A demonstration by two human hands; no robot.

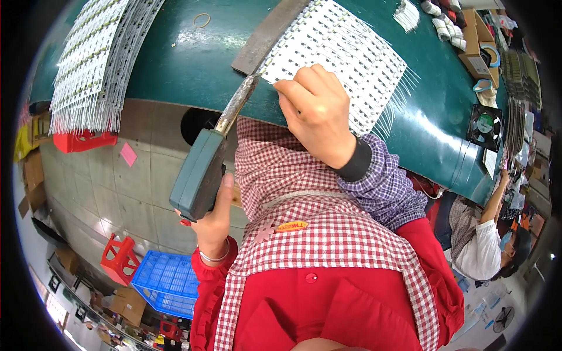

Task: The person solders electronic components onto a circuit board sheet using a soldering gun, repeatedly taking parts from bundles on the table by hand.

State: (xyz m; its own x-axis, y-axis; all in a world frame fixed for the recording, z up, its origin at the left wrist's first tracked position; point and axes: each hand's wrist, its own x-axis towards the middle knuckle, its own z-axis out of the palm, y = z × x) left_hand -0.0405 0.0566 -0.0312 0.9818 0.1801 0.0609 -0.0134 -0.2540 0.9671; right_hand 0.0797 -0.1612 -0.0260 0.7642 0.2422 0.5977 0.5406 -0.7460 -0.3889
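My left hand (214,221) is wrapped round the grip of a green soldering gun (199,168), whose long metal barrel points up and away. The barrel's tip meets the near left corner of a white panel of small circuit boards (345,44), set with rows of dark parts and fringed with thin white wires on its right side. Over the panel's near edge, my right hand (319,114) is closed, thumb and forefinger pinched close to the tip. Whatever those fingers hold is too small to make out. A dark flat metal bar (266,38) lies along the panel's left edge.
A stack of similar wired panels (93,58) overhangs the green table (175,73) at left. A rubber band (202,21) lies beyond. Right are a small fan (485,127), a cardboard box (477,50) and another person (483,245). A blue crate (167,281) and red stool (120,257) stand below.
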